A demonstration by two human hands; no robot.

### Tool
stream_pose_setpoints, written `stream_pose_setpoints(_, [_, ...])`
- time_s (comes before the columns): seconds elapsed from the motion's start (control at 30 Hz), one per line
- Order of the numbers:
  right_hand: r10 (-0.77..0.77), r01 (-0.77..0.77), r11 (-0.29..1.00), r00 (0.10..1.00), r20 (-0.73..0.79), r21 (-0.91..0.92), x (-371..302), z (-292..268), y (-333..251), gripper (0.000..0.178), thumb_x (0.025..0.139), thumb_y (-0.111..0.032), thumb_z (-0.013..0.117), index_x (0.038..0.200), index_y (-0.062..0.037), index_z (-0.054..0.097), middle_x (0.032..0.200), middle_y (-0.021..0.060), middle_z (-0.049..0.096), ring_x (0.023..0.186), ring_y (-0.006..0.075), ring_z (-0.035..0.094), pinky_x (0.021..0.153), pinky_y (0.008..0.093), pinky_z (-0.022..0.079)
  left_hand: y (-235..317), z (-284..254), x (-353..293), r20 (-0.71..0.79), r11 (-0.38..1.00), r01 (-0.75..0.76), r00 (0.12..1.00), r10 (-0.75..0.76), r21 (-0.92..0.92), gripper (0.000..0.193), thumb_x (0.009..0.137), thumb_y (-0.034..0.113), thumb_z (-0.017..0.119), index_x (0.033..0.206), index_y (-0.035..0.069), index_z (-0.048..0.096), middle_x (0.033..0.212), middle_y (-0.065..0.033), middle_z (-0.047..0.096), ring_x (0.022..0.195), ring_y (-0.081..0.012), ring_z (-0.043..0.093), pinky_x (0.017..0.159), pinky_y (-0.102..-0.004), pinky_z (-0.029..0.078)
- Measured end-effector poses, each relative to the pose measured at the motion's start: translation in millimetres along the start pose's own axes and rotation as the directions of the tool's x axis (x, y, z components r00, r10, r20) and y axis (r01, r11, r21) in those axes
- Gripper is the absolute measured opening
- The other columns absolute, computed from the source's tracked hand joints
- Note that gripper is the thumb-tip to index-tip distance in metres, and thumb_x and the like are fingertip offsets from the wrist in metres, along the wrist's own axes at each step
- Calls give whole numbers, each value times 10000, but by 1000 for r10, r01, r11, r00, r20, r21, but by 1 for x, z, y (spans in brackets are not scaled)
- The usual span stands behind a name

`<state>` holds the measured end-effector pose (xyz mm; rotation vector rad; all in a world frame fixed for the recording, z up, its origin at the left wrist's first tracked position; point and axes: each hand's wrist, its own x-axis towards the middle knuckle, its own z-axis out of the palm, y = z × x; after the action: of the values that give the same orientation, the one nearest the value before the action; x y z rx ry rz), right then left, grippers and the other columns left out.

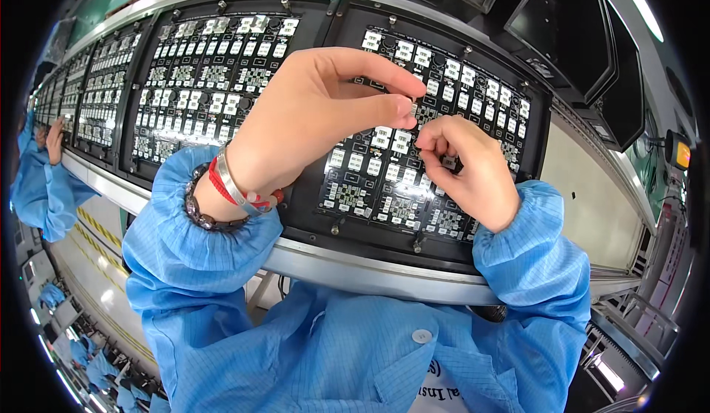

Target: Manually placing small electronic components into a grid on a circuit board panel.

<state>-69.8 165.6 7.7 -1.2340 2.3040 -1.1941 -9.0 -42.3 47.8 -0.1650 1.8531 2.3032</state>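
Observation:
My left hand point(314, 106) reaches over a black circuit-board panel point(362, 180) set with rows of small white parts. Its thumb and index finger come together in a pinch, and a tiny pale piece seems to show between their tips, too small to name. Just to the right and nearer me, my right hand point(477, 165) is closed, thumb and index tips brought close together above the same panel. Whatever it holds, if anything, is hidden. The two hands' fingertips are near each other but apart. Red and dark bracelets point(222, 191) circle my left wrist.
More board panels point(196, 80) line the conveyor to the left, held in black frames with metal posts. A metal rail point(384, 276) runs along the near edge. Dark monitors point(566, 28) stand at the far right. At the far left, a co-worker's hand point(55, 141) rests by the line.

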Motion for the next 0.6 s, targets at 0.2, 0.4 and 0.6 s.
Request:
stream_pose_setpoints(0.2, [-21, 21, 1000, 1000, 0, -19, 0, 1, 1, 204, 718, 88, 622, 872, -27, 553, 762, 62, 533, 670, 175, 545, 595, 280, 463, -8, -1, 4, -19, 999, 19, 1000, -19, 44, 198, 835, -24, 613, 1032, -36, 635, 1028, -99, 634, 915, -170, 645, 849, -272, 516])
stream_pose_setpoints(0.4, [-95, 92, 993, 995, -30, -78, 4, 4, -2, 239, 693, 91, 617, 875, -37, 529, 776, 87, 547, 703, 238, 573, 600, 321, 481, -16, 0, 6, -44, 993, -16, 999, 21, 117, 192, 818, -35, 622, 1009, -37, 641, 1007, -87, 643, 928, -145, 632, 847, -252, 505])
stream_pose_setpoints(0.6, [-186, 174, 971, 981, -57, -161, 2, 4, 1, 247, 682, 80, 621, 877, -43, 532, 800, 87, 560, 729, 279, 574, 634, 355, 487, -11, 7, 10, -37, 972, 37, 999, -29, 232, 212, 809, -101, 593, 1012, -53, 634, 1078, -95, 594, 967, -153, 611, 895, -265, 495])
